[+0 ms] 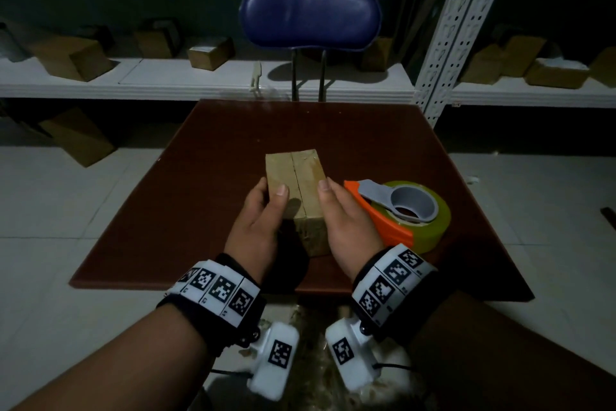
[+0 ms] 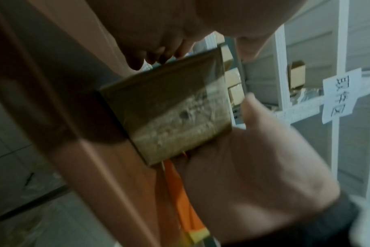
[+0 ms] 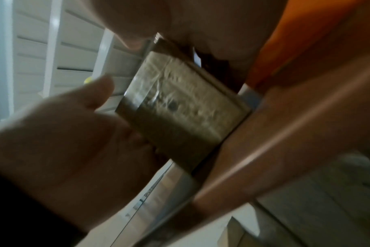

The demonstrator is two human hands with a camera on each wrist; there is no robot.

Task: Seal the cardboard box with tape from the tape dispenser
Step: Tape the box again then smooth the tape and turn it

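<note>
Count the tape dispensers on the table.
1. The tape dispenser lies on the brown table, just right of the cardboard box and beside the right hand. No other shows.

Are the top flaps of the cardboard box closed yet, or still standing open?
Closed. The cardboard box shows both flaps lying flat, meeting along a centre seam. Cannot tell whether tape already covers that seam.

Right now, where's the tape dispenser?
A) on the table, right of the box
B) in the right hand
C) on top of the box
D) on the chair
A. The tape dispenser lies on the table just right of the box, behind the right hand; both that hand and the left hand grip the box's sides, so neither holds the dispenser.
</note>
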